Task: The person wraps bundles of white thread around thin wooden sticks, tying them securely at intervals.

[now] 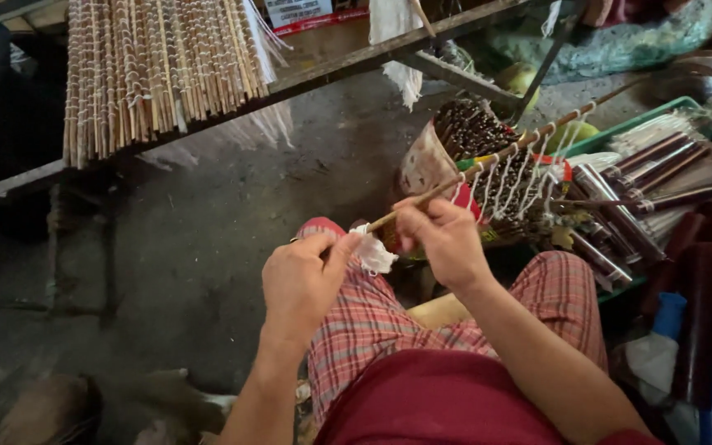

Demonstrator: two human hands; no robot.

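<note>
While left hand pinches white thread, right hand fingers grip stick.

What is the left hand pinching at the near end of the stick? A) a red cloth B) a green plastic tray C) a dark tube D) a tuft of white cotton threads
D: the left hand pinches a tuft of white threads at the near end of the thin stick, while the right hand grips the stick just beyond it.
</note>
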